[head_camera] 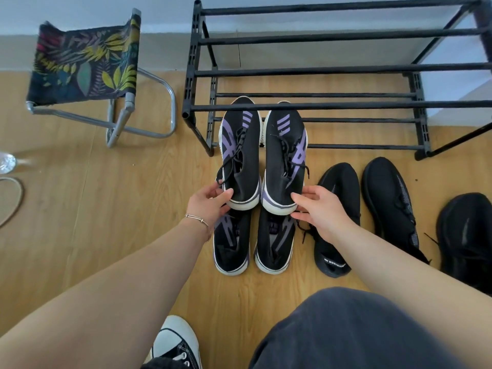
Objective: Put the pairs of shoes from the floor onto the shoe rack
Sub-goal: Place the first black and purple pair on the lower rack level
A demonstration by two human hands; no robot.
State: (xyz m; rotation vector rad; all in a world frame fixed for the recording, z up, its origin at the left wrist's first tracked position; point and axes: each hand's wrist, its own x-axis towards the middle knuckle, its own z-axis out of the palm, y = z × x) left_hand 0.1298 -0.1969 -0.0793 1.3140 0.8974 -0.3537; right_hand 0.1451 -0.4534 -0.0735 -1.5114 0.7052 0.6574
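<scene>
My left hand (209, 205) grips the heel of a black and purple sneaker (241, 153). Its mate (283, 155) is held the same way at the heel by my right hand (318, 209). Both shoes point toes first into the black shoe rack (319, 105), with their toes under its front top bar. A second black and purple pair (231, 246) (275, 245) lies on the wood floor just below my hands. To the right lie two all-black sneakers (338, 187) (391, 201), the nearer one partly hidden by my right hand.
A third black shoe (468, 235) lies at the far right edge. A folding stool with leaf-print fabric (85, 62) stands left of the rack. A white canvas shoe (175, 342) shows at the bottom, beside my dark-clad knee.
</scene>
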